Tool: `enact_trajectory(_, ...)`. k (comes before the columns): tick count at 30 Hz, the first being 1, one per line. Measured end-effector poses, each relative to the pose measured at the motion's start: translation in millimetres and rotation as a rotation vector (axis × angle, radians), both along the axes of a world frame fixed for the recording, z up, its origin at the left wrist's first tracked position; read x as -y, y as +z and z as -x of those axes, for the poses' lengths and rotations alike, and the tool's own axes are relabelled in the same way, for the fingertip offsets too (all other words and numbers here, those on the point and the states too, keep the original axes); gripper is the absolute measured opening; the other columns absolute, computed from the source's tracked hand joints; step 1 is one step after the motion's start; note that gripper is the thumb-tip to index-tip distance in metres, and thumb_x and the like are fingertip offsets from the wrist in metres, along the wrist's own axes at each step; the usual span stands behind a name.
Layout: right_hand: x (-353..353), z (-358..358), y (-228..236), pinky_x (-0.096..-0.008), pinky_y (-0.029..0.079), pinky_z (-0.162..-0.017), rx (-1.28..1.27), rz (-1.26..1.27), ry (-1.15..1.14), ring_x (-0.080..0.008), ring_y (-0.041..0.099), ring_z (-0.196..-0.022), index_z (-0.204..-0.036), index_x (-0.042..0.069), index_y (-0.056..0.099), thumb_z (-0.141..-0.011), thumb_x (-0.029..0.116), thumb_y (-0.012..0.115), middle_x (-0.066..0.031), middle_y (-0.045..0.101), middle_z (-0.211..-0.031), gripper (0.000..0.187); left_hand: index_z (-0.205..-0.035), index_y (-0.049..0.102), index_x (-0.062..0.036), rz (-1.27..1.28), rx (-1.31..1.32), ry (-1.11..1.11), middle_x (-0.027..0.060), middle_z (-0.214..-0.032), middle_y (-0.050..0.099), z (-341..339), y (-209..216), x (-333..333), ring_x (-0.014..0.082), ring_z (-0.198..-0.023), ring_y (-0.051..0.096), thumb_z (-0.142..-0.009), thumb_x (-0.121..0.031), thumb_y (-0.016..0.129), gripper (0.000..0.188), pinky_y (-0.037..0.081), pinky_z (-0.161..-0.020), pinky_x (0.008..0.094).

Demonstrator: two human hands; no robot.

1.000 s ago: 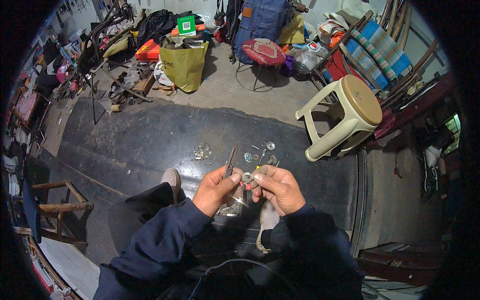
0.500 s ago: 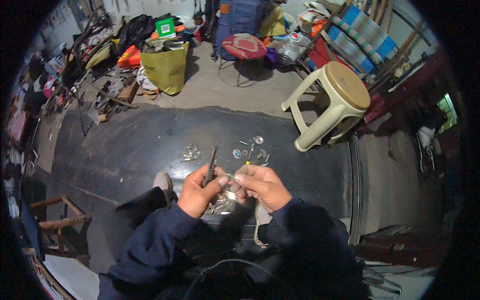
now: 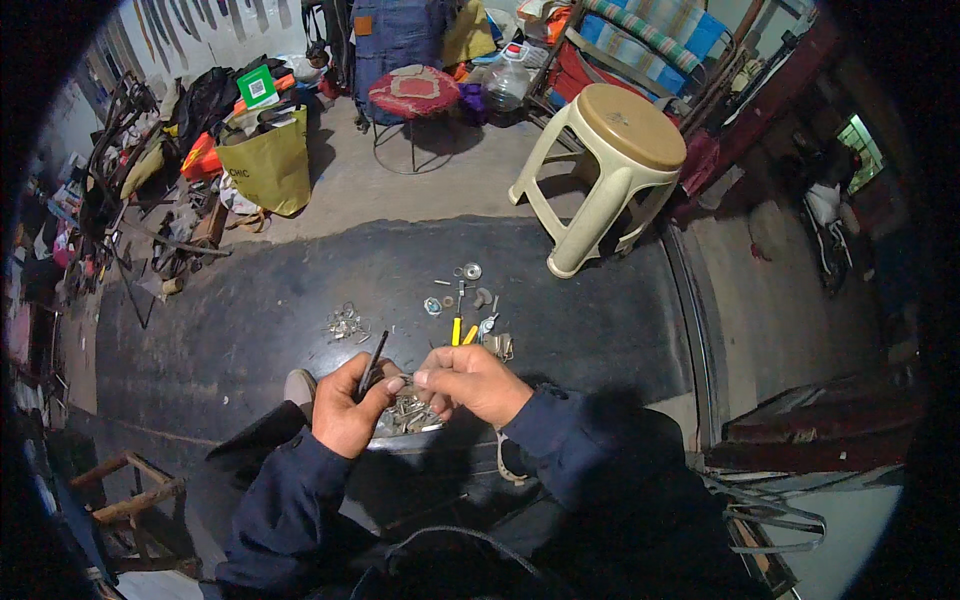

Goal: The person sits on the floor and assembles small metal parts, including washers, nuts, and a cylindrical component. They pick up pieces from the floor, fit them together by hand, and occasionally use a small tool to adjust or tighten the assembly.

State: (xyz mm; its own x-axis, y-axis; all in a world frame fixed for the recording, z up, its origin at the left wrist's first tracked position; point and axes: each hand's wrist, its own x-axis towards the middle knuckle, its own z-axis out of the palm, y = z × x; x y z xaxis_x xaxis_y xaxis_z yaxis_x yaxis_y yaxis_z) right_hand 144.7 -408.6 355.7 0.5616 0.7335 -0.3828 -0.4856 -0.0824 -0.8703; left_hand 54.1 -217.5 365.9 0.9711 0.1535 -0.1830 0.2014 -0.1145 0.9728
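My left hand [image 3: 347, 408] is closed round a slim dark metal tool [image 3: 374, 358], which sticks up past the thumb and leans right. Close beside it, my right hand [image 3: 474, 383] has thumb and fingers pinched together, its fingertips almost touching the left thumb. Whatever lies between those fingertips is too small to make out. Under both hands is a heap of small silvery metal parts [image 3: 408, 414], partly hidden by them. Just beyond the right hand lie a yellow-handled screwdriver [image 3: 457, 331] and a second yellow handle [image 3: 470, 334].
On the dark mat [image 3: 260, 270] lie a small pile of metal bits [image 3: 346, 322] and a round metal piece [image 3: 472, 271]. A cream plastic stool [image 3: 580, 225] stands far right. Farther back are a red-topped stool [image 3: 413, 92] and a yellow bag [image 3: 268, 165].
The view has turned, so the scene sits further left. The dark tool leans more to the right. My hands stay close together, and more of the metal heap and yellow handles now shows.
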Motion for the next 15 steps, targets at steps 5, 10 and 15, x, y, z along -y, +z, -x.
enact_trajectory(5,4.8,-0.8,-6.0,-0.0253,0.049,-0.059,0.044,0.017,-0.005,-0.0082,0.059,-0.068,-0.092,0.003,0.064,-0.096,0.020,0.065,-0.0005,0.063,-0.078,0.018,-0.096,0.063,-0.0015,0.136,0.001,-0.032,-0.0037,-0.078,0.057,-1.7,-2.8,1.5,0.0061,-0.074,0.050,-0.096,-0.015,0.067,0.014,0.043,-0.069,0.0249)
enact_trajectory(10,9.8,2.1,-7.7,-0.0256,0.049,-0.064,0.082,0.084,0.007,-0.0080,0.058,-0.071,-0.099,0.002,0.064,-0.096,0.017,0.066,0.0000,0.061,-0.079,0.015,-0.099,0.062,-0.0052,0.144,-0.020,-0.056,-0.0048,-0.078,0.056,-2.1,-6.8,4.1,0.0056,-0.071,0.049,-0.097,-0.025,0.067,0.020,0.039,-0.065,0.0242)
enact_trajectory(15,9.2,4.9,-12.1,-0.0252,0.048,-0.065,0.104,0.101,0.004,-0.0080,0.058,-0.071,-0.100,0.003,0.064,-0.096,0.016,0.065,0.0011,0.061,-0.079,0.014,-0.093,0.062,0.0002,0.148,-0.096,-0.070,-0.0023,-0.078,0.059,-1.2,-8.0,2.2,0.0062,-0.075,0.051,-0.097,-0.019,0.068,0.020,0.043,-0.070,0.0251)
